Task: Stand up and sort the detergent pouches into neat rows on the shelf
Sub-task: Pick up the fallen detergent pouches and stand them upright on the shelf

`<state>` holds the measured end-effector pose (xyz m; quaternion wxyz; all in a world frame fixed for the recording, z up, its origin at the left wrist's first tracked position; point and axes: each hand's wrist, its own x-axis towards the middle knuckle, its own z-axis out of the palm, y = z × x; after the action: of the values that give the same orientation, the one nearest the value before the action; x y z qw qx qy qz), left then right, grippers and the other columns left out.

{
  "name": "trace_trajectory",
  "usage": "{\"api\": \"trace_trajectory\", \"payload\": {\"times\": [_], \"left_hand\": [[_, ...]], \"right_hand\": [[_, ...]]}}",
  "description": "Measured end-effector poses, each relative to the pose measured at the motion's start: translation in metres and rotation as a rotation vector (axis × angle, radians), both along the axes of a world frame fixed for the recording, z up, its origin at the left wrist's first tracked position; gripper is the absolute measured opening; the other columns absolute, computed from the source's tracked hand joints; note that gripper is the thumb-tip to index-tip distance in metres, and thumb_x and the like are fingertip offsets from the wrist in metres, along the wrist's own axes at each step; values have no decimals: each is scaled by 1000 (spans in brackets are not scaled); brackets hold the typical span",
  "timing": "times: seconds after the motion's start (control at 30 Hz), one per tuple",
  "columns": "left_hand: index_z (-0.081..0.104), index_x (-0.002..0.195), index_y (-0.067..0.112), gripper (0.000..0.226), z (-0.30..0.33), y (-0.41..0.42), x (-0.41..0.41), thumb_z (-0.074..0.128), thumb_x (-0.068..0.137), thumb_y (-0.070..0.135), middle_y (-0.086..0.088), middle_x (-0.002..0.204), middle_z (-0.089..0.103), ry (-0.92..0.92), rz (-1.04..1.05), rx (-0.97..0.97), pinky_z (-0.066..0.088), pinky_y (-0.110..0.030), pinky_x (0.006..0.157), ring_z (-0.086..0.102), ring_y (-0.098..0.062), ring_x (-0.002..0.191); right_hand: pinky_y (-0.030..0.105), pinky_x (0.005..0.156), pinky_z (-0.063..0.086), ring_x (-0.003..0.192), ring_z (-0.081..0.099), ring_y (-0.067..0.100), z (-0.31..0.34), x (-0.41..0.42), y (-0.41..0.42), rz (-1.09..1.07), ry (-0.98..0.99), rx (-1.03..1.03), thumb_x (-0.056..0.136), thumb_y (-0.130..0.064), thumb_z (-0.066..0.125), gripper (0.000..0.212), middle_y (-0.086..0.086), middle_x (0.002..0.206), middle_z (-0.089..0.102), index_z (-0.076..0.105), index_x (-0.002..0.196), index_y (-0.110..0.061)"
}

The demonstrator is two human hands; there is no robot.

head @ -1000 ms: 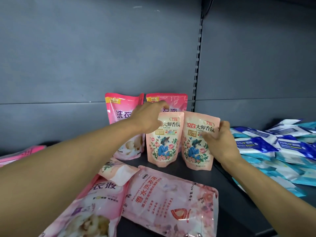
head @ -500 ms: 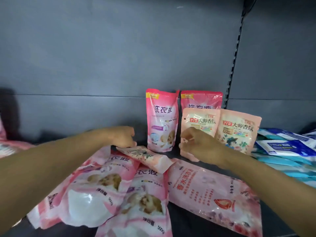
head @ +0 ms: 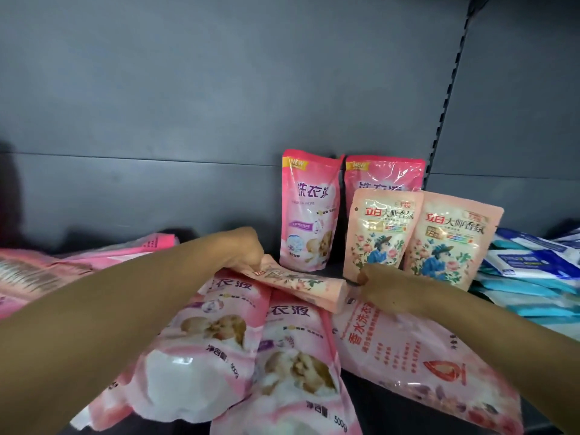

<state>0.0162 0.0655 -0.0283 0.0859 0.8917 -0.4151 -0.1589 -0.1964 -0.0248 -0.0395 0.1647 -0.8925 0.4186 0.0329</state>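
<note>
A small peach floral pouch (head: pixel 301 285) lies flat across the pile in the middle of the shelf. My left hand (head: pixel 243 249) grips its far left end and my right hand (head: pixel 381 285) holds its right end. Behind it stand two peach floral pouches (head: pixel 381 233) (head: pixel 448 240) side by side, and two taller pink pouches (head: pixel 309 208) (head: pixel 384 174) stand against the back wall. Two large pink pouches (head: pixel 201 350) (head: pixel 295 368) and a flat pale pink bag (head: pixel 417 359) lie in front.
A heap of blue and white packs (head: pixel 527 271) fills the shelf to the right. More pink pouches (head: pixel 62 265) lie flat at the far left. A slotted upright (head: pixel 445 98) runs down the grey back wall. The dark shelf floor (head: pixel 367 412) shows near the front edge.
Both hands have left the standing peach pouches and come down to the small peach pouch lying on the pile, now gripping its two ends. The view has shifted left.
</note>
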Motion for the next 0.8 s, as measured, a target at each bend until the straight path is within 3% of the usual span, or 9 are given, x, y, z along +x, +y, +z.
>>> {"api": "trace_trajectory", "payload": {"times": [0.07,0.1,0.17,0.27,0.37,0.43,0.53,0.67,0.8], "left_hand": [[65,111,2,34,2,3,4,70,79,11,-10,104,68,98,38,-64,54,-37,88,65,-26,97],[64,113,2,35,4,5,4,70,79,9,-12,108,67,143,47,-99,54,-39,90,65,-28,99],[62,113,0,29,10,10,2,64,84,4,-14,108,66,239,53,-176,55,-38,82,65,-27,94],[58,107,3,15,25,17,-5,53,93,4,-10,87,63,335,38,-325,51,-31,61,60,-20,73],[54,97,9,8,43,24,-16,48,95,4,-11,89,61,378,-6,-479,50,-31,59,57,-17,67],[55,91,9,9,53,24,-23,49,94,3,-13,94,60,358,-48,-567,49,-33,60,57,-21,70],[58,78,14,20,70,23,-35,50,92,2,-9,85,62,314,-125,-700,46,-27,57,57,-19,67],[65,97,12,19,89,18,-56,52,90,0,-10,88,64,219,-234,-808,48,-27,62,59,-22,72],[62,85,13,15,102,6,-73,52,89,2,-7,81,63,118,-286,-818,44,-24,56,59,-22,73]], "right_hand": [[29,71,53,87,66,23,-3,0,-2,-34,10,7,98,-21,41,24,12,102,67,59,103,-6],[29,72,53,90,66,24,-4,1,-3,-45,7,3,98,-20,40,26,12,102,67,60,103,-5],[28,71,51,91,66,24,-4,2,-3,-54,-13,7,98,-21,41,30,13,103,68,64,104,-2],[24,64,44,83,57,20,3,1,1,-45,-38,23,98,-25,45,35,11,96,65,65,103,4],[18,59,38,78,52,17,11,-4,4,-65,-53,-21,98,-25,44,32,8,84,56,60,86,0],[16,59,38,73,50,14,17,-10,4,-82,-37,-99,99,-18,40,27,4,83,53,55,80,-6],[20,68,45,81,51,17,33,-28,8,-139,-33,-213,100,-12,34,31,11,99,57,60,101,5],[23,59,40,84,51,21,59,-71,11,-256,-174,-264,101,-18,32,34,12,102,58,59,104,1],[27,59,35,76,44,22,67,-113,-5,-380,-543,-255,95,-12,44,30,10,76,50,51,66,-13]]}}
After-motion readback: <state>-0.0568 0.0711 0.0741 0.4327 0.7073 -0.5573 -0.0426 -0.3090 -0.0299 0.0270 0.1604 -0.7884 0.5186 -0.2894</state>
